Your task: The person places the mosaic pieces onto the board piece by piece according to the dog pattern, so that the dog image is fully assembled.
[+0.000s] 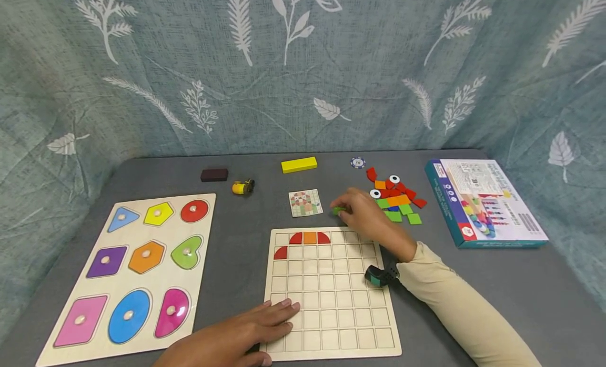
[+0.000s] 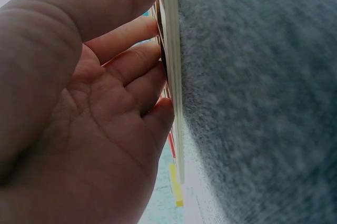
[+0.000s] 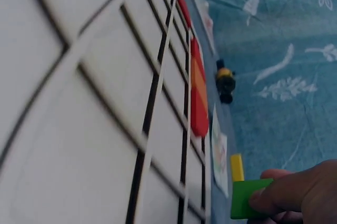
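A: Right hand?
B: Pinching a green tile, just past the wooden grid board, between pattern card and loose tile pile.
A: Left hand?
B: Fingers extended, resting on the board's near-left corner.
A: Tiles placed?
B: Far row: orange square between two red quarter-rounds; third red quarter-round at left, one row nearer.
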Demonstrator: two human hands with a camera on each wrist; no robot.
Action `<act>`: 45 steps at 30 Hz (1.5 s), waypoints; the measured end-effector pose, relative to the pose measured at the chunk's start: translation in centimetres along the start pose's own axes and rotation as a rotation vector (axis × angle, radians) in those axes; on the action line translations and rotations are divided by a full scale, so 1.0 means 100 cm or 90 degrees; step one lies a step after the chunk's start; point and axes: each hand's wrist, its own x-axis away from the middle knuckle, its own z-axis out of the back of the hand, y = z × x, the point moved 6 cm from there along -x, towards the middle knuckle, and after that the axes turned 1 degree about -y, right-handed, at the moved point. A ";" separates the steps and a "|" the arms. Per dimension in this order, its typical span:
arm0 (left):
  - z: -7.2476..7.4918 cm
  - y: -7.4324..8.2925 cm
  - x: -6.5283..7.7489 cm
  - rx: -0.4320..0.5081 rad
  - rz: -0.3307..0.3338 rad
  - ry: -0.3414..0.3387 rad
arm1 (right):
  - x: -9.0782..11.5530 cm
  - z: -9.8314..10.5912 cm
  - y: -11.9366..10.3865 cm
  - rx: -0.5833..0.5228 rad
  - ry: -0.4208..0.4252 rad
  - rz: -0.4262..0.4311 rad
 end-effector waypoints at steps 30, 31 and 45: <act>0.000 0.000 0.000 -0.022 -0.011 -0.002 | 0.004 -0.060 -0.088 -0.088 -0.215 0.229; 0.000 0.000 0.000 -0.022 -0.012 -0.002 | 0.005 -0.062 -0.089 -0.095 -0.223 0.229; -0.002 -0.002 -0.002 -0.015 -0.018 -0.001 | 0.008 -0.082 -0.098 -0.129 -0.244 0.208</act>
